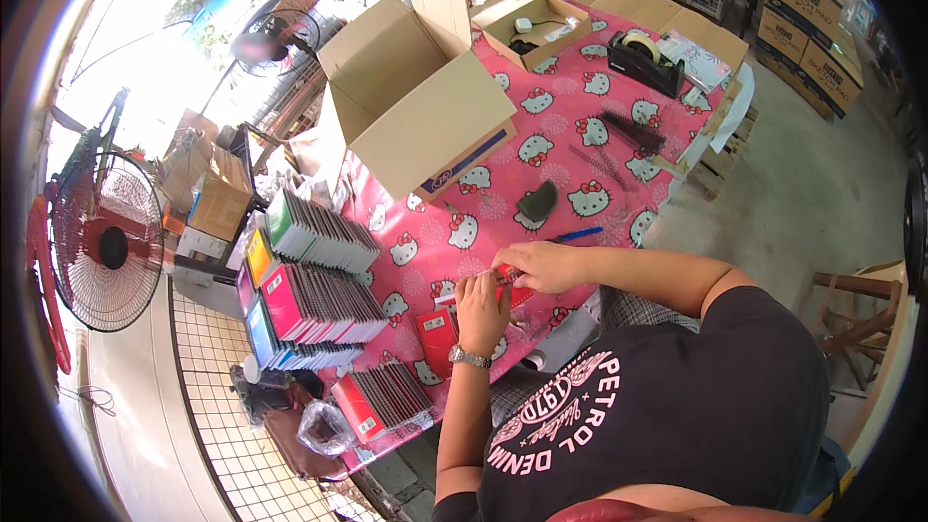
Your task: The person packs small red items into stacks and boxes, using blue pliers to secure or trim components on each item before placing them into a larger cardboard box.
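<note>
My left hand [480,309], with a metal watch at the wrist, and my right hand [544,266] meet at the table's near edge. Their fingers close together around a small red piece [507,275]; its kind is too small and too covered to make out. Part of a red cover or sheet [523,298] shows just below my right hand. Beside my left hand lies a red notebook [437,338]. A blue pen [578,234] rests beyond my right wrist, and a dark green rounded object [537,201] sits further in. Black spiral binding coils [633,132] lie at the right.
Stacks of spiral notebooks [319,302] line the table's left side. An open carton [425,126] stands behind them, with a shallow box [537,29] and a tape dispenser [646,65] farther back. A fan [113,247] is at far left. The tablecloth [503,150] is pink.
</note>
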`<move>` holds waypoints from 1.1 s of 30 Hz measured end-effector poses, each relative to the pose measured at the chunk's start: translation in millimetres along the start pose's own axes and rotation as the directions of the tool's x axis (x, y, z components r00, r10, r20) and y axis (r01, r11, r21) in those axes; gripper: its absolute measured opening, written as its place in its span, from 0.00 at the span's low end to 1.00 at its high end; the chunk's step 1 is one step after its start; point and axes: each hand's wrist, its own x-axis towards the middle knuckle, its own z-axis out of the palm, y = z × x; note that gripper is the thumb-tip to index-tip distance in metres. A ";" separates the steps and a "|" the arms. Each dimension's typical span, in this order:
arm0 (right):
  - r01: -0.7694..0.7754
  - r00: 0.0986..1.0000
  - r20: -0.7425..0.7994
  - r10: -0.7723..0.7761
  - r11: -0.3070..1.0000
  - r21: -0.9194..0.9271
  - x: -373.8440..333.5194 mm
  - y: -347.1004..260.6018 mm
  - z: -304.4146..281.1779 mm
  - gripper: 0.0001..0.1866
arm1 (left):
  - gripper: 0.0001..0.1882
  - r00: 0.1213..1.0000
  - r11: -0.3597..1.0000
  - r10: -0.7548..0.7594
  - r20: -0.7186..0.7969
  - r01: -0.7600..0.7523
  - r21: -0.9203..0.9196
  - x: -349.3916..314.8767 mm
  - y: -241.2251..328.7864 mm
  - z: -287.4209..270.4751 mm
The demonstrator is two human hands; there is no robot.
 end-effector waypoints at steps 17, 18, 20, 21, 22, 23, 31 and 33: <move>0.029 0.992 -0.126 -0.018 0.996 0.084 7.8 7.7 2.0 0.19 | 0.15 0.994 0.990 -0.111 -0.004 0.111 0.087 -4.5 -7.7 9.0; -0.071 0.995 -0.056 0.082 0.982 0.178 14.2 7.3 -3.8 0.20 | 0.15 0.993 0.990 -0.116 0.015 0.114 0.080 -6.9 -9.3 7.3; -0.283 0.959 0.095 0.266 0.901 0.330 23.0 8.4 -24.0 0.24 | 0.14 0.995 0.993 -0.098 0.033 0.095 0.073 -6.5 -8.5 5.7; -0.283 0.955 -0.039 0.293 0.946 0.160 34.7 40.6 -17.6 0.30 | 0.14 0.996 0.994 -0.080 0.036 0.077 0.073 -5.4 -7.3 5.8; -0.390 0.914 -0.136 0.383 0.920 -0.027 40.3 55.0 -13.7 0.32 | 0.13 0.996 0.994 -0.074 0.041 0.071 0.079 -8.6 -8.4 5.1; -0.497 0.859 -0.250 0.447 0.844 -0.200 42.9 65.1 -11.4 0.33 | 0.13 0.997 0.995 -0.072 0.040 0.069 0.067 -12.4 -10.2 4.9; -0.496 0.868 -0.269 0.418 0.762 -0.417 37.8 161.2 21.7 0.42 | 0.12 0.995 0.996 -0.056 0.087 0.062 -0.066 -17.5 -22.3 12.2; -0.450 0.893 -0.184 0.411 0.833 -0.322 35.6 170.4 5.7 0.41 | 0.13 0.997 0.998 -0.059 0.051 0.059 -0.001 -16.7 -16.5 16.5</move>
